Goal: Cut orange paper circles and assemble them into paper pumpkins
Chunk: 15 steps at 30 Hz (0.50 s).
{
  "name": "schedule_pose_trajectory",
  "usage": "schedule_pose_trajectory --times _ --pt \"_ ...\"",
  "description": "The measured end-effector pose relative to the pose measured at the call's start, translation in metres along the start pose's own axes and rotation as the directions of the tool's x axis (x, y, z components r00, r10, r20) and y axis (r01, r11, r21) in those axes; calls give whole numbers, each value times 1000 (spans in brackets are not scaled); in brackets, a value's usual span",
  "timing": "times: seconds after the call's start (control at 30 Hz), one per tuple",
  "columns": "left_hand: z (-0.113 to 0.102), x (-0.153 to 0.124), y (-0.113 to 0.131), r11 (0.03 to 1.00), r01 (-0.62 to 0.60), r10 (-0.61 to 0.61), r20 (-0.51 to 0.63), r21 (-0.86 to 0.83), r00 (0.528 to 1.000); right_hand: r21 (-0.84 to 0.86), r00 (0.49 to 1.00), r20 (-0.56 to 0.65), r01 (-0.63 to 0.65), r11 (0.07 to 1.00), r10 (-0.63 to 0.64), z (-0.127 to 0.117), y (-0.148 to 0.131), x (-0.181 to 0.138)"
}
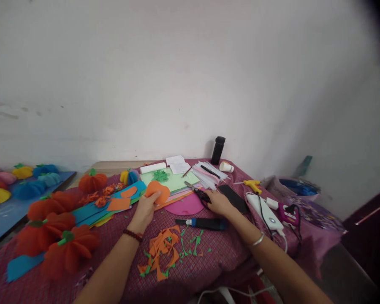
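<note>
My left hand (pixel 147 205) pinches a rounded orange paper cutout (pixel 158 191) above the near edge of a paper stack. In my right hand (pixel 219 202) are the black handles of a pair of scissors (pixel 200 192), whose blades point left and away from me. Beneath the scissors lies a magenta paper piece (pixel 184 206). A pale green sheet (pixel 177 180) with shredded green bits (pixel 160 175) on it lies beyond both hands. Just nearer to me rests a black and blue utility knife (pixel 205 223). Orange and green paper scraps (pixel 164 249) are strewn between my forearms.
Orange paper pumpkins (pixel 70 249) and blue sheets (pixel 90 213) occupy the left side. To the right are a phone (pixel 233 198), a yellow glue gun (pixel 252 185), a white power bank (pixel 264 211) and cables. A black bottle (pixel 218 150) stands near the wall beside glue sticks (pixel 205 174).
</note>
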<state>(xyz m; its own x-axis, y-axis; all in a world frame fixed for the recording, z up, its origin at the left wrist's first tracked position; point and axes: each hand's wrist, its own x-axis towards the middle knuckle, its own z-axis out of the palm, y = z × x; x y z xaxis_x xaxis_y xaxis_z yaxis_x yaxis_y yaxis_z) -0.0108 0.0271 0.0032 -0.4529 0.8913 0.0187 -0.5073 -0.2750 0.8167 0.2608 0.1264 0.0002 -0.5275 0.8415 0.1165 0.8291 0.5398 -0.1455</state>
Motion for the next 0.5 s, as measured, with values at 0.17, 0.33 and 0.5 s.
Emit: schedule_pose_trajectory --times 0.17,0.33,0.5 --pt "4 -5 5 1000 -19 19 -9 -24 1000 70 999 17 -46 996 45 -9 8 6" --pt "10 -10 9 999 -32 32 -1 0 999 357 985 8 -163 920 171 -26 9 -6" --pt "13 -14 14 1000 -28 28 3 -13 1000 732 994 10 65 678 -105 -33 -32 -27"
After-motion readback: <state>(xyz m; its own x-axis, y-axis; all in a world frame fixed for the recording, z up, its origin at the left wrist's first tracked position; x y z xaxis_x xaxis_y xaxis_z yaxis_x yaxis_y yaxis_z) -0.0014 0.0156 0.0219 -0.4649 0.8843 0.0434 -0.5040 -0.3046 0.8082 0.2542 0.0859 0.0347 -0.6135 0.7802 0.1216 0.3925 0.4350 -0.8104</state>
